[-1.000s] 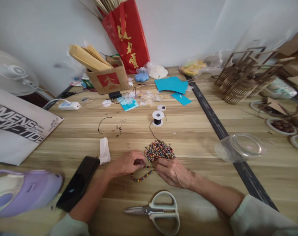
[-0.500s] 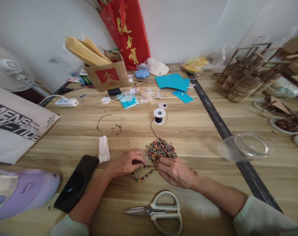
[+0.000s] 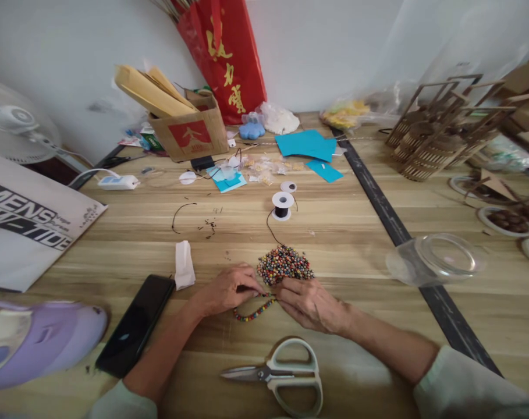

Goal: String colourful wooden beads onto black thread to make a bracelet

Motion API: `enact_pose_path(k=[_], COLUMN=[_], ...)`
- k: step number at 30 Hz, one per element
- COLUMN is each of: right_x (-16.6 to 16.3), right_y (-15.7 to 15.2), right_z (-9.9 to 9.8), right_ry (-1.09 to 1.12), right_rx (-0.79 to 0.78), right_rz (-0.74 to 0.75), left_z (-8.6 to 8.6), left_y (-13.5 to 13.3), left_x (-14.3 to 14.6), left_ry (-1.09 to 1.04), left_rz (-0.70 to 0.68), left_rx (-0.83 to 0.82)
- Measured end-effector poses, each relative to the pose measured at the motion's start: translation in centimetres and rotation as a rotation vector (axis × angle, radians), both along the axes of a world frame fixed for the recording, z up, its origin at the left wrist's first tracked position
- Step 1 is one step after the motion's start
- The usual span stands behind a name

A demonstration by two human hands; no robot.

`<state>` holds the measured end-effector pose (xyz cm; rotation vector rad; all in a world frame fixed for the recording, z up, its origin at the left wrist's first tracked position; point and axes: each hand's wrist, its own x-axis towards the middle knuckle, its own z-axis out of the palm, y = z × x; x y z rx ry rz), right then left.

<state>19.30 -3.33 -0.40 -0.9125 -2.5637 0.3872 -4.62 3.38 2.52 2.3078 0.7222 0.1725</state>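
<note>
My left hand [image 3: 226,289] and my right hand [image 3: 311,304] meet at the near middle of the wooden table [image 3: 128,244], fingertips pinched together. Between them hangs a short beaded strand [image 3: 252,314] of many colours, curving toward me. My left fingers pinch one end of it; my right fingers pinch the cord at the other end. Just beyond the fingertips lies a heap of coloured beads [image 3: 284,264]. A thin black cord runs from the heap back to a white spool [image 3: 282,205].
White-handled scissors [image 3: 281,375] lie near the front edge. A black phone [image 3: 135,326], a folded white tissue [image 3: 184,265] and a purple object [image 3: 37,340] are at the left. A clear plastic lid [image 3: 434,259] is at the right; boxes, blue paper [image 3: 306,145] and wooden baskets [image 3: 439,139] stand at the back.
The view has shifted slightly. My hands have stayed at the bead heap, with the fingertips closing a little nearer together on the strand.
</note>
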Motion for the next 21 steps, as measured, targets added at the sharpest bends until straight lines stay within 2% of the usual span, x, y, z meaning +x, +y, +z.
enact_pose_path(k=[11, 21], right_x=[0.0, -0.01], right_y=[-0.02, -0.05], right_z=[0.15, 0.09], right_ry=[-0.016, -0.028], right_rx=[-0.031, -0.022], right_rz=[0.017, 0.016], left_z=[0.12, 0.11], left_y=[0.2, 0.23], left_x=[-0.29, -0.38], left_ry=[-0.021, -0.019], left_rz=[0.048, 0.023], left_rx=[-0.086, -0.061])
